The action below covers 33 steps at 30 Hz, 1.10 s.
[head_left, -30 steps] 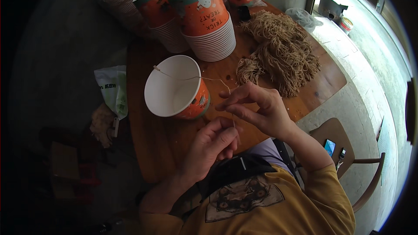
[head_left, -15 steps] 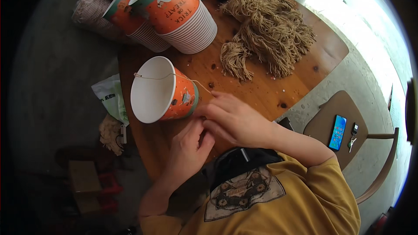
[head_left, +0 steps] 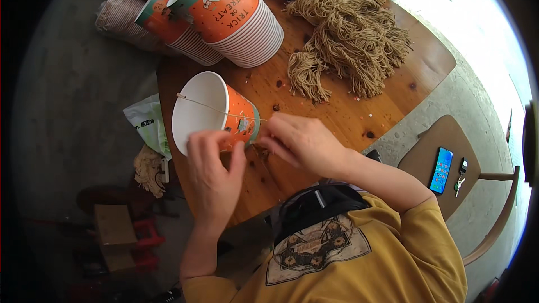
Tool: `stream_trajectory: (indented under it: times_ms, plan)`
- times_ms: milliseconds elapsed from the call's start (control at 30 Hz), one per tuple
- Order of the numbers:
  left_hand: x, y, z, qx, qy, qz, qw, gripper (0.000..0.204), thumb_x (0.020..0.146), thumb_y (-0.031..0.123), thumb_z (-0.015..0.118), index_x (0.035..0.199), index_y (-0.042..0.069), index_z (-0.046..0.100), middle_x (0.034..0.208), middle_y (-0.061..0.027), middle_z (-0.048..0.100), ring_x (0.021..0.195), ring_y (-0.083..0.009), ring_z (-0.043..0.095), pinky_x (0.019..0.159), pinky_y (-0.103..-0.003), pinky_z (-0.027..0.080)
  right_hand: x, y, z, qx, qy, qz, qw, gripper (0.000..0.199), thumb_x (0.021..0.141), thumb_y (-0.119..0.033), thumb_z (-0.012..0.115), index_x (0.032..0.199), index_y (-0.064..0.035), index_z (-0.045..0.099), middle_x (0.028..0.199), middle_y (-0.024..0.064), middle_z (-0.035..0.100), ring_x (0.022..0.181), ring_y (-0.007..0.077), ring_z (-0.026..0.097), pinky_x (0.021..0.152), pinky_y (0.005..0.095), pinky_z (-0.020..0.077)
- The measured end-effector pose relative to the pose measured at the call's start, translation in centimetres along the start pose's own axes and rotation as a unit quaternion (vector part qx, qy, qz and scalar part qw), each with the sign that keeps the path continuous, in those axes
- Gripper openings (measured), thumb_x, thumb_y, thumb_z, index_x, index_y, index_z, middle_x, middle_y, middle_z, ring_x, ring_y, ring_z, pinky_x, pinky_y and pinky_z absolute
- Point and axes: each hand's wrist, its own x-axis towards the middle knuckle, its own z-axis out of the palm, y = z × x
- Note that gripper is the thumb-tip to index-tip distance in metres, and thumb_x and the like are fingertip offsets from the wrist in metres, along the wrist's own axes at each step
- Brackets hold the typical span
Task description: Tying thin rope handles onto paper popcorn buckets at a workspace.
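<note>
Lying on its side on the wooden tabletop (head_left: pixel 337 112), the orange paper bucket (head_left: pixel 213 115) shows its white inside and open mouth toward 9 o'clock, with a thin twine handle (head_left: pixel 216 108) strung across the mouth. Left hand (head_left: pixel 214 177) sits at 6 o'clock of the bucket, fingers curled up against the lower rim, thumb and fingers touching the bucket wall; what exactly they pinch, cannot tell. Right hand (head_left: pixel 300 143) is at 4 o'clock of the bucket, just beside its base, fingers drawn together, pinching the end of the twine where it leaves the bucket side. Both hands close to each other, the bucket base between them.

At 12 o'clock of the bucket, stack of nested orange buckets (head_left: pixel 233 14) lying tilted, a second stack (head_left: pixel 168 25) just left of it. At 2 o'clock, big heap of tan twine bundles (head_left: pixel 353 33), well apart from the hands. Left of the tabletop edge, white-green plastic bag (head_left: pixel 147 126). Far right, phone (head_left: pixel 441 169) and keys (head_left: pixel 460 177) on a chair seat (head_left: pixel 426 146).
</note>
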Motion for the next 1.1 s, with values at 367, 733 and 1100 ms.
stream_trajectory:
  times_ms: [367,733,1100]
  plan:
    - [2.9,-5.2,-3.4,-0.323,-0.135,-0.227,0.909,0.024,0.085,0.002,0.050,0.106,-0.002,0.059,0.086,-0.0003,0.063,0.077,-0.0050,0.055,0.071,-0.022,0.045,2.6,-0.4,-1.9,0.038,0.055,0.071,0.995,0.012,0.092,-0.017,0.058,0.093,-0.0049,0.054,0.077,0.0124,0.061,0.072,0.0321,0.061,0.061,0.0394,0.0486]
    - [3.7,-8.0,-6.0,-0.466,-0.203,-0.277,0.815,0.041,0.080,-0.003,0.045,0.120,-0.003,0.049,0.112,-0.0083,0.061,0.100,-0.0100,0.058,0.092,-0.025,0.043,4.3,-1.1,1.8,0.012,-0.056,0.067,0.996,0.014,0.093,-0.016,0.058,0.095,-0.0023,0.054,0.084,0.0113,0.067,0.076,0.0298,0.066,0.066,0.0352,0.0518]
    - [3.6,-10.4,-5.9,-0.510,-0.196,-0.261,0.796,0.031,0.082,-0.001,0.049,0.112,-0.001,0.052,0.109,-0.0055,0.060,0.100,-0.0092,0.056,0.092,-0.025,0.042,5.3,-1.1,3.4,0.003,-0.084,0.068,0.994,0.015,0.092,-0.021,0.058,0.093,-0.0064,0.055,0.086,0.0095,0.070,0.074,0.0313,0.066,0.063,0.0399,0.0528]
